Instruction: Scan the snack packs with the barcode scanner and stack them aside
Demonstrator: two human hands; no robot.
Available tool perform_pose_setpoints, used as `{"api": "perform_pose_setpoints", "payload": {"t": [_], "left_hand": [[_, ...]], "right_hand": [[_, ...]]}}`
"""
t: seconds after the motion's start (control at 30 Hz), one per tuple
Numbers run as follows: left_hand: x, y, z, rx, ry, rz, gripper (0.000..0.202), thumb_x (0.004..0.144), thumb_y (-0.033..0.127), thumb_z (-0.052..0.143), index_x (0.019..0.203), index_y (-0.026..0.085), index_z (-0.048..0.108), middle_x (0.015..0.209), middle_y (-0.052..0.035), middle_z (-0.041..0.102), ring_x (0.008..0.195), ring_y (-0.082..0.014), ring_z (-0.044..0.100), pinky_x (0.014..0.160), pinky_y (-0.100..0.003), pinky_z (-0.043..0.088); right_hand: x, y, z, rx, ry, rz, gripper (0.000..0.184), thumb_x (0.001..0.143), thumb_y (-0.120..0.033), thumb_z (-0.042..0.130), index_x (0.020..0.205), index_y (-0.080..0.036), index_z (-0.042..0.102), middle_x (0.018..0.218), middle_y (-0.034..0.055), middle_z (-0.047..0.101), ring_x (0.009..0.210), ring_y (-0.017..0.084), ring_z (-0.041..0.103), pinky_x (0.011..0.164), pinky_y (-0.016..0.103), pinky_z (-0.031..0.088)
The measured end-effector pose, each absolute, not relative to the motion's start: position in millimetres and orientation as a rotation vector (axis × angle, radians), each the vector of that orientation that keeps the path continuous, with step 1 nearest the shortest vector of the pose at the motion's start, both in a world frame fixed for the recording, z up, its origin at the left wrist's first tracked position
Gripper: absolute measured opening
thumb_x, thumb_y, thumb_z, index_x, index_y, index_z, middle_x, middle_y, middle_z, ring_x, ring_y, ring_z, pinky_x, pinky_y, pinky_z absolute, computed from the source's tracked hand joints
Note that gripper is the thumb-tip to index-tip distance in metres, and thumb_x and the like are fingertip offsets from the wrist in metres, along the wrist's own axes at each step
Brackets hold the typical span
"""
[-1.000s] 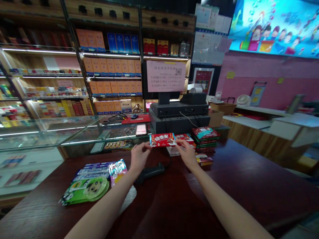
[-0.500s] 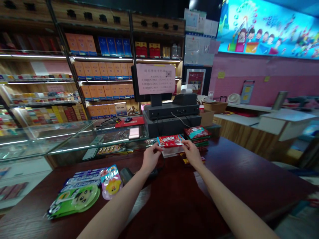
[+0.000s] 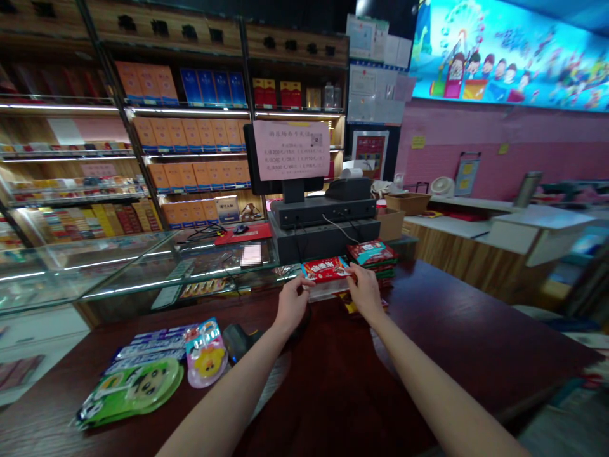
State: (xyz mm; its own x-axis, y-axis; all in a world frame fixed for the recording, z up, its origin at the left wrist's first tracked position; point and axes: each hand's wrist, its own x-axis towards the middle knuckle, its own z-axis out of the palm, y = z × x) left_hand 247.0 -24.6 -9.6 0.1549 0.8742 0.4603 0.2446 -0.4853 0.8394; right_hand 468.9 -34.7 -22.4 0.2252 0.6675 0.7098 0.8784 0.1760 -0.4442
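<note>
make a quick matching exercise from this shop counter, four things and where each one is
Things
1. red snack box
2. green cartoon-face packet
3. pink paper notice
4. stack of red and green boxes

Places
a. on the dark screen
b. at the left of the dark wood counter
c. pinched between the left hand and right hand
d. in front of the black cash register

Pairs: 1-c, 2-b, 3-a, 4-d
</note>
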Motion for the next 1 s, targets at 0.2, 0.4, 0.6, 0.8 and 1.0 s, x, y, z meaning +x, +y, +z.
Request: {"api": "perform_pose_setpoints", "payload": {"t": [0.2,0.4,0.6,0.8,1.0], "left_hand": [[253.6,-18.3,-13.1,1.774,0.981,1.405,0.050,0.072,-0.001,0.053,0.116,0.022,0.059,0.121,-0.0063,0.070,0.120,-0.0192,0.063,0.107,-0.038,0.044],[259.6,-8.9,-17.1,1.733,0.950,1.372,0.061,0.072,-0.003,0.054,0.128,0.023,0.049,0.130,-0.0094,0.067,0.128,-0.0210,0.058,0.113,-0.044,0.040],[261.3,-2.6,-20.1,1.760,0.913,1.359,0.064,0.071,-0.004,0.053,0.130,0.022,0.048,0.134,-0.0110,0.064,0.133,-0.0220,0.054,0.116,-0.046,0.036],[262.6,1.1,-21.7,1.769,0.890,1.366,0.064,0.070,-0.004,0.055,0.129,0.022,0.049,0.136,-0.0107,0.062,0.134,-0.0214,0.053,0.116,-0.046,0.037],[262.7,2.4,-23.3,1.780,0.886,1.372,0.065,0.069,-0.005,0.051,0.128,0.021,0.049,0.135,-0.0097,0.062,0.134,-0.0199,0.053,0.116,-0.044,0.038]], "right_hand": [[462.0,-49.3,-4.5,-1.807,-1.588,-0.482,0.037,0.090,-0.016,0.051,0.121,-0.021,0.070,0.136,0.0125,0.059,0.112,0.030,0.052,0.091,0.042,0.045],[454.3,-58.5,5.3,-1.933,-1.711,-0.635,0.044,0.091,-0.015,0.047,0.132,-0.021,0.063,0.153,0.0136,0.043,0.121,0.033,0.046,0.091,0.045,0.042],[455.2,-56.5,3.8,-1.926,-1.747,-0.643,0.049,0.089,-0.014,0.044,0.136,-0.019,0.059,0.157,0.0149,0.038,0.123,0.035,0.044,0.092,0.048,0.041],[455.1,-57.0,6.0,-1.940,-1.764,-0.626,0.050,0.089,-0.014,0.044,0.137,-0.017,0.057,0.157,0.0161,0.039,0.124,0.035,0.044,0.093,0.047,0.041],[455.0,-55.9,6.4,-1.959,-1.784,-0.636,0.050,0.089,-0.014,0.046,0.138,-0.016,0.056,0.157,0.0161,0.039,0.125,0.034,0.045,0.094,0.046,0.040]]}}
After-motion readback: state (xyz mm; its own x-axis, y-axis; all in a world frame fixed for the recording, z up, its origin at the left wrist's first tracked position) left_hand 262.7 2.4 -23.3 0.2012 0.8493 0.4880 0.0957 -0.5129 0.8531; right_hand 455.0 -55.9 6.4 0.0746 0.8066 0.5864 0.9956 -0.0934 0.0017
